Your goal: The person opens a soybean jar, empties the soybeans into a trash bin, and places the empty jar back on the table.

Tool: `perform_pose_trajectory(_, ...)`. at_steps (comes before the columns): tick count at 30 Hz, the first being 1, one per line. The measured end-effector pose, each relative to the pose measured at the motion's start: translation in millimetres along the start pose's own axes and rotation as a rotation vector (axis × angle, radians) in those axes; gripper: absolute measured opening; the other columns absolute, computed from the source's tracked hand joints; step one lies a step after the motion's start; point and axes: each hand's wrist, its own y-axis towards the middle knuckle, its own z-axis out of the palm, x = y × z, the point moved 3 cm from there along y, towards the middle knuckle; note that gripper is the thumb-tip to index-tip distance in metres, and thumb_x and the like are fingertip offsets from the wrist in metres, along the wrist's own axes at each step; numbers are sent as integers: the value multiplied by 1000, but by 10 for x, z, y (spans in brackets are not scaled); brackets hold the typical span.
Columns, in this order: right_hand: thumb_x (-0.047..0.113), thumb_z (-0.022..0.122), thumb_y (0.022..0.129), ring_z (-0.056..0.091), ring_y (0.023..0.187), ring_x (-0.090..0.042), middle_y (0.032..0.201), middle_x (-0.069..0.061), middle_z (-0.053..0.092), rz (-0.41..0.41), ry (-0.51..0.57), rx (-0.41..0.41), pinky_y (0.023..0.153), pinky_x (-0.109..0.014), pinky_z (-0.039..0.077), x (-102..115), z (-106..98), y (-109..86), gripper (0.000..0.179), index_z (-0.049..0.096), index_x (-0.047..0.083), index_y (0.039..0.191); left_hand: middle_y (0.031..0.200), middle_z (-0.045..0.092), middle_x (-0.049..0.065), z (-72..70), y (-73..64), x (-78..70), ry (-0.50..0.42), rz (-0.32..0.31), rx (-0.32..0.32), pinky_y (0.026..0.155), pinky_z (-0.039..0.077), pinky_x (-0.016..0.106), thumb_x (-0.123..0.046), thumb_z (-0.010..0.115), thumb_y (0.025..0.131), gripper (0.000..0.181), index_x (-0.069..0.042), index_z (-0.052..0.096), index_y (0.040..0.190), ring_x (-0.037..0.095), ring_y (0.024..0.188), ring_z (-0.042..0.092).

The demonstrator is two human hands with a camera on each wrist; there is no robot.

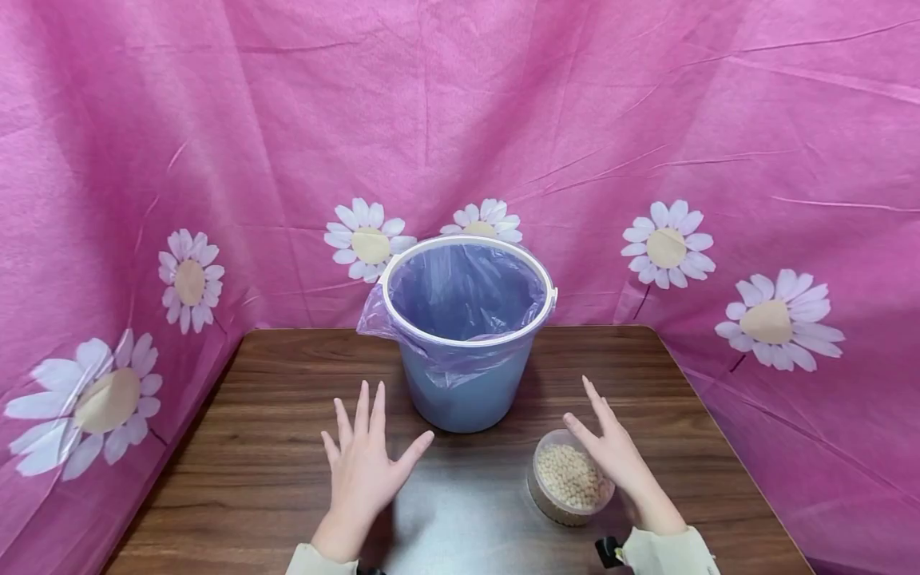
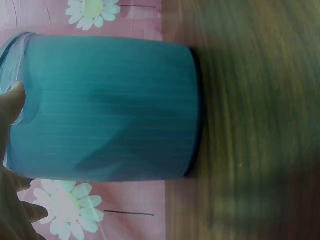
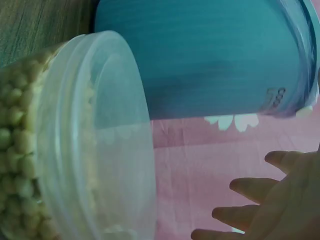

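Note:
A blue bucket with a white rim stands upright near the back of the table, lined with a thin purple plastic bag folded over the rim. The bag bulges out at the rim's left side. In front of the bucket, to its left, my left hand is held with spread fingers and nothing in it. My right hand is above and beside a clear round tub full of pale beige beans, its fingers extended and holding nothing. In the right wrist view, the tub has a translucent lid.
The dark wood-grain table has its back edge just behind the bucket. A pink cloth printed with large white daisies hangs behind the table and along both sides.

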Motion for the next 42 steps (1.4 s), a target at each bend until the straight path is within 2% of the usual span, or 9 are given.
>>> perform_pose_trajectory(4,42,48,102,9,148,-52,164,-23,8,51,99,19,114,-72,13,-94,-36,-27,74,6,24,161,168,13,4,78,-41,-24,-43,7,-5,108,11,80,-74,62,79,105,-21,20,159,48,151,2)
perform_pose_trajectory(11,29,45,105,13,148,-51,161,-31,14,12,260,0,117,-65,15,-241,-56,-47,68,10,6,159,167,16,5,180,-108,-108,-114,46,-21,111,15,76,-71,65,79,106,-23,17,160,45,152,7)
perform_pose_trajectory(18,28,39,108,27,143,-48,157,-33,23,3,241,-11,116,-57,22,-397,-52,-88,62,14,-1,157,164,26,7,376,-192,-218,-174,119,-38,110,22,74,-65,69,80,102,-19,23,158,45,150,17)
perform_pose_trajectory(21,27,38,108,27,143,-45,156,-32,27,-9,234,-15,114,-33,33,-459,-39,-116,60,17,-1,156,162,31,8,480,-231,-252,-198,145,-40,110,27,72,-64,68,81,99,-15,27,157,44,149,22)
perform_pose_trajectory(23,28,39,108,27,143,-40,156,-31,28,-19,245,-15,105,-14,34,-504,-22,-133,59,19,0,156,160,34,10,548,-255,-271,-222,163,-42,109,30,69,-63,68,81,98,-12,30,156,44,147,26)
perform_pose_trajectory(27,23,40,107,38,134,2,155,-30,31,-65,299,-25,92,-1,29,-608,23,-174,57,22,-1,155,158,37,11,682,-297,-317,-286,186,-23,108,36,65,-61,67,83,95,-9,33,154,44,145,31)
perform_pose_trajectory(30,19,41,107,36,116,26,154,-19,37,-106,328,-41,92,-1,30,-691,52,-216,54,25,-4,153,158,38,12,777,-325,-372,-330,204,5,107,39,63,-60,66,84,93,-7,34,153,45,144,34)
perform_pose_trajectory(36,10,41,106,41,120,23,136,31,46,-210,411,-50,92,0,32,-849,106,-296,52,25,-7,152,159,36,11,953,-362,-518,-405,235,96,107,39,62,-60,66,86,93,-10,30,155,43,144,34)
perform_pose_trajectory(42,-1,38,103,44,125,16,136,31,50,-313,577,24,95,-2,36,-952,164,-301,53,18,-13,151,161,32,10,1143,-431,-645,-480,226,215,107,38,64,-61,65,86,94,-18,22,158,41,145,33)
